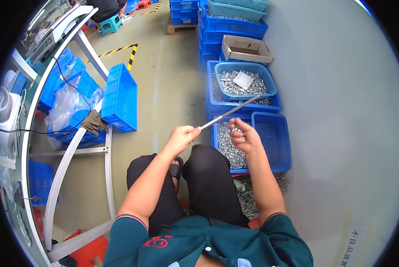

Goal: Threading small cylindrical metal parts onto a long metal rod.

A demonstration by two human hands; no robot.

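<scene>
The left hand is closed on the near end of the rod, with the thumb lying along it. The right hand has its fingers curled in. Something small and silvery seems to show between them, but I cannot tell surely what it is, or whether the grip is firm.

For doing this step well, I judge that the left hand should keep its hold firm and near the end, so that the rod does not turn or dip. The free length is long, so a small movement of the wrist will swing the tip much. If the right hand has small parts in it, it is better to present them one at a time with thumb and finger, and to keep the others in the palm. Working above the bin is wise, because a dropped part can fall among the metal parts there.

The rod lies to the right of the left hand and slopes upward, away from the body. It passes beyond the right hand, on its far side, and the two seem to be apart. In the picture, its far tip comes over the basin, which stands behind the bin; the height between them I cannot tell.
</scene>
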